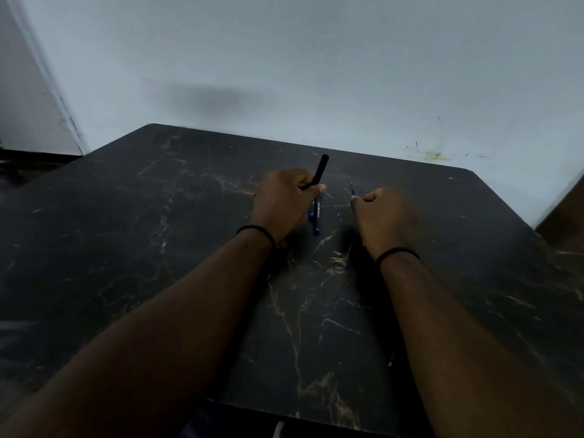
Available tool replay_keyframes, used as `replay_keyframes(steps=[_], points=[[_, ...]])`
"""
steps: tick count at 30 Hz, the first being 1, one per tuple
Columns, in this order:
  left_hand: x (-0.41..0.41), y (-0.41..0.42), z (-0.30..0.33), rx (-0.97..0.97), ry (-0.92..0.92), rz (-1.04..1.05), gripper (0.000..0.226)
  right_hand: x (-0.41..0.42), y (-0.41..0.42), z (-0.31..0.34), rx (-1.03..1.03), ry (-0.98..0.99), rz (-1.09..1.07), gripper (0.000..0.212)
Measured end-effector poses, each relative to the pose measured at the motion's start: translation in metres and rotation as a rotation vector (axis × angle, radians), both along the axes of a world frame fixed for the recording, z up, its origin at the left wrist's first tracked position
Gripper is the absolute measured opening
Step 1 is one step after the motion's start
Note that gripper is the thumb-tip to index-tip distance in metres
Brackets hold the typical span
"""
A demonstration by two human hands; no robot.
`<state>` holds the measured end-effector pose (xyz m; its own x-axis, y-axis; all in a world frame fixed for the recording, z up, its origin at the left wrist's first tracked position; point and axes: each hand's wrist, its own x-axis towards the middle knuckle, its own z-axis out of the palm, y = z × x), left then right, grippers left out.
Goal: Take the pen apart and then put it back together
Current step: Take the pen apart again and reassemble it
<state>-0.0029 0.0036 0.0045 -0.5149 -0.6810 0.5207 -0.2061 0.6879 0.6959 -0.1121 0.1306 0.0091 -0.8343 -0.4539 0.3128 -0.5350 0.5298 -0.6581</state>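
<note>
Head view: left hand grips barrel; right hand, at three o'clock, pinches refill. Misaligned, the thin refill might bend.

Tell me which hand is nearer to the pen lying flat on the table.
Left. The left hand, gripping a black pen barrel, sits right beside the lying pen. The right hand is apart from it, further right.

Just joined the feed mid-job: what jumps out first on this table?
Both hands are over the far middle of the black marble-patterned table. The left hand grips a black pen barrel pointing up and away; the right hand pinches a thin blue-tipped refill. Another dark pen piece lies between them.
</note>
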Motion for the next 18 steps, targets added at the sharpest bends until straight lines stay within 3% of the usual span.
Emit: replay_keyframes(steps=[7,13,18], points=[[0.0003,-0.0001,-0.0002,0.01,-0.014,-0.004,0.021,-0.0002,-0.005,0.0007,0.118,0.065,-0.021,0.034],[0.0005,0.0008,0.0004,0.006,-0.007,0.003,0.019,-0.0039,-0.0087,0.0015,0.132,0.113,-0.05,0.047],[0.0002,0.0001,0.0011,-0.002,-0.013,0.017,0.017,-0.0078,-0.0022,0.0041,0.113,0.12,-0.097,0.036]])
